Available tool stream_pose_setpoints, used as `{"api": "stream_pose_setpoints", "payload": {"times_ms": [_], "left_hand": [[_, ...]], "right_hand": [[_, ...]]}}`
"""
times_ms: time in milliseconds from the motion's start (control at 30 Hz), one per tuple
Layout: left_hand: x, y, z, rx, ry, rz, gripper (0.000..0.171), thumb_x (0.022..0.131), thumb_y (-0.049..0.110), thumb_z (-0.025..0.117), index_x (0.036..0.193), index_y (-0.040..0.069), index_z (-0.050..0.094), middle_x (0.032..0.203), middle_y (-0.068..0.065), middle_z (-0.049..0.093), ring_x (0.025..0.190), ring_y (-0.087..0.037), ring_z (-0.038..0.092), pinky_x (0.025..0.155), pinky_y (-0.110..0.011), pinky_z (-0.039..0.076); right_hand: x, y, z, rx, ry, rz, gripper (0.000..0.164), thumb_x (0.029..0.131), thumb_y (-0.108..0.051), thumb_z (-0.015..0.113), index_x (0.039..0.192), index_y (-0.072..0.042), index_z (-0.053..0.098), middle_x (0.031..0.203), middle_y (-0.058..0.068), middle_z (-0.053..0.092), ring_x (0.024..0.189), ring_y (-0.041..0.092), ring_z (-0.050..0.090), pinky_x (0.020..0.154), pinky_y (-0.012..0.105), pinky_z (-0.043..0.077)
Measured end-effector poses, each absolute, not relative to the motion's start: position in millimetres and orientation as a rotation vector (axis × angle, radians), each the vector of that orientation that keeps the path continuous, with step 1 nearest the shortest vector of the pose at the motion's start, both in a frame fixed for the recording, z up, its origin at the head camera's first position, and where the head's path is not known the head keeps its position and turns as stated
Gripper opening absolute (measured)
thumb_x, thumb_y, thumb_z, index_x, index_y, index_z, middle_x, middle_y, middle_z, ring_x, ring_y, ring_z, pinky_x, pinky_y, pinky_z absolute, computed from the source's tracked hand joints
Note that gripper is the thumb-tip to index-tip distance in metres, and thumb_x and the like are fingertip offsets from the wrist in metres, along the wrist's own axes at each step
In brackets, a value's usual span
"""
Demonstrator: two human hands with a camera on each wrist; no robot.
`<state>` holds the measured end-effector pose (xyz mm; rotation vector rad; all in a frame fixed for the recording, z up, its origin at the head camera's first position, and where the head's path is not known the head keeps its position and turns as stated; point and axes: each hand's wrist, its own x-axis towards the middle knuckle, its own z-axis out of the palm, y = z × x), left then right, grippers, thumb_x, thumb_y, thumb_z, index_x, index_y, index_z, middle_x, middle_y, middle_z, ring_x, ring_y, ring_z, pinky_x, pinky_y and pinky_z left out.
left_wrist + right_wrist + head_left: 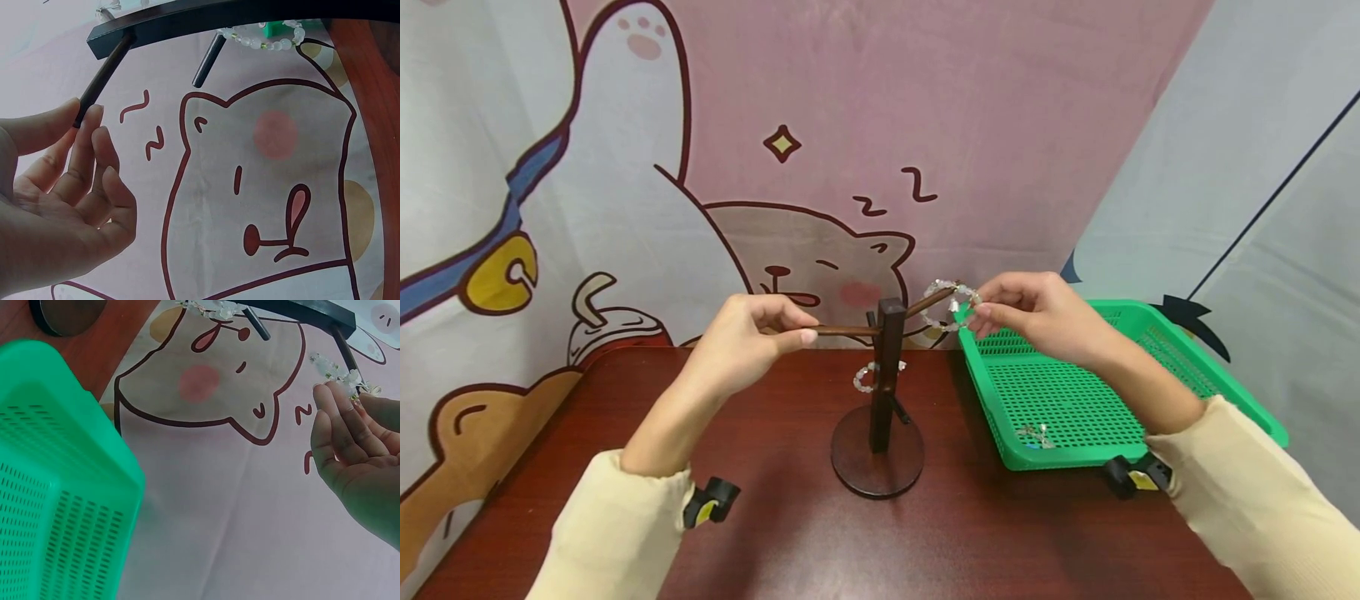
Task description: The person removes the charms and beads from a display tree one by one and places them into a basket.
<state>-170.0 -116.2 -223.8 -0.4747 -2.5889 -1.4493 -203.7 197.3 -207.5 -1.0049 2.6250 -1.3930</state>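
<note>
A dark wooden stand point(886, 375) with several short pegs on an upright post stands on a round base point(877, 479). My left hand point(741, 342) pinches the end of its upper left peg point(103, 78) between thumb and fingers. On the other side, my right hand point(1048, 321) pinches a bracelet of clear and whitish beads point(328, 367) with a small white charm. That bracelet encircles the tip of the upper right peg point(928, 302). Lower on the post hangs another beaded bracelet point(860, 382), partly hidden behind the wood.
To the right of the stand, a green plastic basket point(1075, 458) sits on the reddish-brown table point(760, 517). Small clear beaded jewelry point(1036, 435) lies in its near left corner. A cartoon-printed cloth point(1000, 150) hangs behind the table.
</note>
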Motion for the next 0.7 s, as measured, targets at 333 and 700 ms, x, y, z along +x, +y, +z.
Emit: {"api": "stream_pose_setpoints", "payload": {"times_ms": [333, 700], "left_hand": [[-166.6, -115.9, -221.2, -0.49, -2.57, -1.463, 0.01, 0.079, 0.004, 0.069, 0.088, -0.001, 0.069, 0.082, -0.007, 0.067, 0.069, -0.015, 0.058, 0.063, -0.028, 0.042], [-169.5, -115.8, -223.9, -0.478, -2.584, -1.452, 0.008, 0.08, 0.002, 0.067, 0.087, -0.001, 0.069, 0.081, -0.01, 0.067, 0.068, -0.013, 0.058, 0.064, -0.028, 0.042]], "right_hand": [[-203.2, 203.6, -203.8, -0.988, 2.691, -1.342, 0.012, 0.09, -0.004, 0.055, 0.094, 0.005, 0.061, 0.081, 0.008, 0.067, 0.074, 0.018, 0.065, 0.07, 0.029, 0.051], [-201.5, 211.9, -203.0, -0.999, 2.72, -1.328, 0.012, 0.09, -0.003, 0.055, 0.095, 0.005, 0.061, 0.08, 0.007, 0.068, 0.073, 0.017, 0.066, 0.07, 0.027, 0.051]]}}
